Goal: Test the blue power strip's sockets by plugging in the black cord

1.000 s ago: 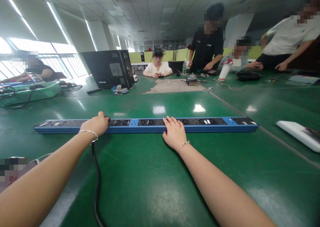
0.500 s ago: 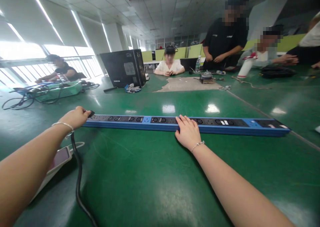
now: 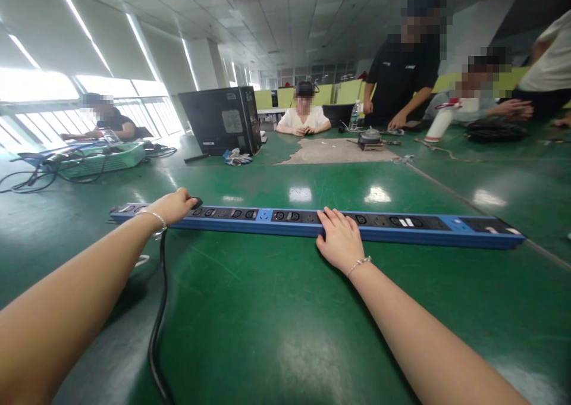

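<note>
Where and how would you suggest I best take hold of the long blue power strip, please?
I would grip the blue power strip near both ends, by its long sides, probably coming from above: it is long and narrow and lies flat across the green table, with sockets facing up.

Power strip, blue and black; power cord, plain black; tabletop, green; latticed basket, pale green; computer tower, black; gloves, blue and white; cubicle partitions, yellow-green.
</note>
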`<action>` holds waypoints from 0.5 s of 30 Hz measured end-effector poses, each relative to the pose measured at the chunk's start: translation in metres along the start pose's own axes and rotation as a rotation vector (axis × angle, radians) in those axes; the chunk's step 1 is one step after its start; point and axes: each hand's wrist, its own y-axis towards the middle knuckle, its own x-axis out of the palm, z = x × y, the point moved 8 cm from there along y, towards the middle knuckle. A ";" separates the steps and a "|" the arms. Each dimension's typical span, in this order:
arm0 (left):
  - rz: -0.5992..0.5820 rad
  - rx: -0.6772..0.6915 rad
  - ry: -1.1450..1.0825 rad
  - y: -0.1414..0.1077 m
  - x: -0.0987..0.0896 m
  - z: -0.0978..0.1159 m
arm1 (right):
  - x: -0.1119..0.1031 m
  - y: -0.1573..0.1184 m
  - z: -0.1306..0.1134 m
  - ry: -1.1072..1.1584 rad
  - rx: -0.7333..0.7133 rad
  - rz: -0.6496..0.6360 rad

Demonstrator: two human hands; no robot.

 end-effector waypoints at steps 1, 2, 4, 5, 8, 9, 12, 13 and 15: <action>-0.004 0.006 -0.001 -0.001 -0.001 0.005 | 0.000 0.000 0.000 0.001 0.001 -0.001; -0.012 0.013 -0.003 -0.002 -0.001 0.009 | 0.000 0.000 0.000 0.001 0.001 -0.002; -0.041 0.037 -0.013 -0.005 -0.001 0.020 | 0.000 0.000 0.000 0.004 0.001 -0.003; -0.060 0.054 -0.021 -0.007 0.001 0.027 | 0.000 0.000 0.000 0.005 0.000 -0.004; -0.101 0.107 -0.031 -0.009 0.006 0.046 | 0.000 0.000 -0.001 0.008 0.002 -0.008; -0.106 0.118 -0.023 -0.008 0.009 0.051 | 0.000 0.000 0.000 0.010 0.003 -0.010; -0.115 0.119 0.017 -0.002 0.017 0.058 | 0.000 0.000 0.000 0.015 0.003 -0.014; -0.109 0.110 0.036 0.001 0.019 0.059 | 0.000 0.000 0.000 0.017 0.002 -0.014; -0.074 0.093 0.081 0.006 0.020 0.058 | 0.000 0.000 0.000 0.020 0.001 -0.013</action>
